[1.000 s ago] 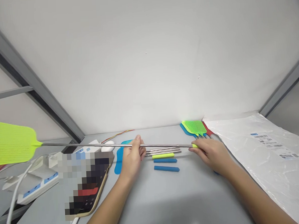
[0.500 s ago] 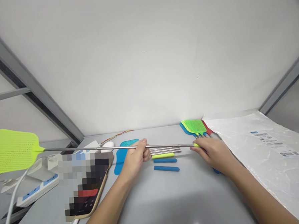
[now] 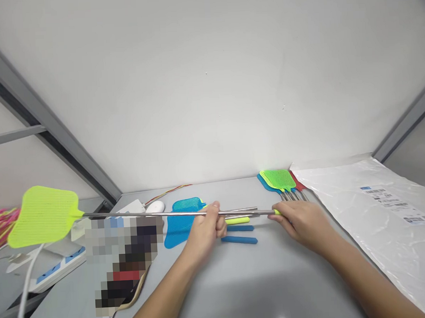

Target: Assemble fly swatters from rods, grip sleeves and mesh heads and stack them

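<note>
A yellow-green fly swatter (image 3: 46, 216) with a long thin metal rod is held level above the table, its perforated head out to the left. My left hand (image 3: 209, 230) is closed around the rod near its middle. At the other end, my right hand (image 3: 303, 220) is closed over the yellow-green grip, of which only a small tip shows. Behind and below my left hand lie blue fly swatters (image 3: 180, 229), partly hidden by it. Their metal rods, a yellow-green handle (image 3: 237, 221) and blue handles (image 3: 240, 239) stick out to its right.
Several swatters in green, blue and red (image 3: 279, 179) lie fanned at the back right, beside a white plastic mailer bag (image 3: 390, 216). On the left are a phone (image 3: 133, 277), partly blurred out, a power strip (image 3: 58, 271), a white mouse-like object (image 3: 154, 207) and cables.
My left hand has slid right along the rod, toward my right hand. The swatter's head has moved right with it, and the rod between head and right hand looks shorter.
</note>
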A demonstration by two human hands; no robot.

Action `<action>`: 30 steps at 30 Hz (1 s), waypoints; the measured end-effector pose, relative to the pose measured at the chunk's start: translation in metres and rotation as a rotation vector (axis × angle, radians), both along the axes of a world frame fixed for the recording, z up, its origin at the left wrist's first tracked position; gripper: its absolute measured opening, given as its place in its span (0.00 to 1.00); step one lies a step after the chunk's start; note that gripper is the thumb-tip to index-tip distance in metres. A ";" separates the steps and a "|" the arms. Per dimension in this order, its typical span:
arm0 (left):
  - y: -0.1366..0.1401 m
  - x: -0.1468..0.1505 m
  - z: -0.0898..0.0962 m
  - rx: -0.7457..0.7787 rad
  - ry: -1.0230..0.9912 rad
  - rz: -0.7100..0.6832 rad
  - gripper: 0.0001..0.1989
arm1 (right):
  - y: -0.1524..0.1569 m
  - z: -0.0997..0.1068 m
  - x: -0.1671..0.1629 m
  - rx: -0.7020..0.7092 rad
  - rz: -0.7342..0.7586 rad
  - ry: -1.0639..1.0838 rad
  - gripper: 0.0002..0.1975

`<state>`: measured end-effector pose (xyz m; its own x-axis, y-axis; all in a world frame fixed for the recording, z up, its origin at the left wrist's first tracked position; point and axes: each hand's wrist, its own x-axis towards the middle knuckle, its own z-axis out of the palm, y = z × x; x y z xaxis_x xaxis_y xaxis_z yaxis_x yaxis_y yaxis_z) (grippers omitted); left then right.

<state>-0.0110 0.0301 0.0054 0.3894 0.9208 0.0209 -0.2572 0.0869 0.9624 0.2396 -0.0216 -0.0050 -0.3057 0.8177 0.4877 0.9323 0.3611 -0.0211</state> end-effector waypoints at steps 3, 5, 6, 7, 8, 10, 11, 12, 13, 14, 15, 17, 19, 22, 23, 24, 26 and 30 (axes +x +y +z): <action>-0.004 0.006 -0.006 0.037 0.041 -0.054 0.22 | 0.000 -0.002 -0.005 -0.001 0.031 0.017 0.15; -0.004 0.007 -0.008 0.063 0.099 -0.047 0.22 | 0.001 -0.004 -0.006 0.010 0.029 0.043 0.15; -0.004 0.006 -0.007 0.075 0.136 -0.035 0.22 | 0.001 -0.004 -0.005 0.010 0.027 0.056 0.15; -0.002 0.004 -0.005 0.090 0.169 -0.015 0.22 | 0.002 -0.004 -0.004 0.010 0.023 0.069 0.14; 0.000 0.001 -0.003 0.105 0.185 0.018 0.22 | 0.003 -0.004 -0.002 0.009 0.017 0.080 0.14; 0.006 -0.007 0.004 0.120 0.130 0.116 0.22 | 0.004 -0.003 0.005 0.023 -0.008 0.094 0.15; 0.009 -0.011 0.008 0.118 0.057 0.176 0.23 | 0.005 -0.002 0.009 0.039 -0.026 0.098 0.15; 0.013 -0.016 0.013 0.111 -0.031 0.240 0.24 | 0.005 -0.002 0.014 0.056 -0.048 0.102 0.16; 0.016 -0.021 0.017 0.109 -0.115 0.300 0.25 | 0.005 -0.001 0.018 0.067 -0.070 0.107 0.17; 0.020 -0.025 0.021 0.114 -0.181 0.353 0.25 | 0.005 -0.001 0.022 0.073 -0.092 0.113 0.17; 0.023 -0.030 0.024 0.127 -0.226 0.410 0.25 | 0.005 0.000 0.026 0.071 -0.112 0.119 0.18; 0.027 -0.036 0.028 0.155 -0.260 0.507 0.25 | 0.005 0.001 0.031 0.057 -0.143 0.128 0.18; 0.029 -0.037 0.029 0.163 -0.248 0.556 0.24 | 0.005 0.002 0.032 0.056 -0.165 0.126 0.19; 0.027 -0.033 0.027 0.140 -0.217 0.534 0.23 | 0.005 0.002 0.032 0.084 -0.191 0.108 0.22; 0.026 -0.031 0.026 0.132 -0.218 0.526 0.23 | 0.005 0.001 0.032 0.097 -0.199 0.097 0.23; 0.025 -0.029 0.026 0.126 -0.221 0.519 0.23 | 0.005 0.001 0.032 0.111 -0.206 0.081 0.24; 0.023 -0.025 0.025 0.118 -0.220 0.509 0.23 | 0.005 0.000 0.032 0.145 -0.217 0.038 0.26; 0.020 -0.019 0.018 0.084 -0.186 0.483 0.23 | 0.005 -0.002 0.028 0.230 -0.222 -0.032 0.27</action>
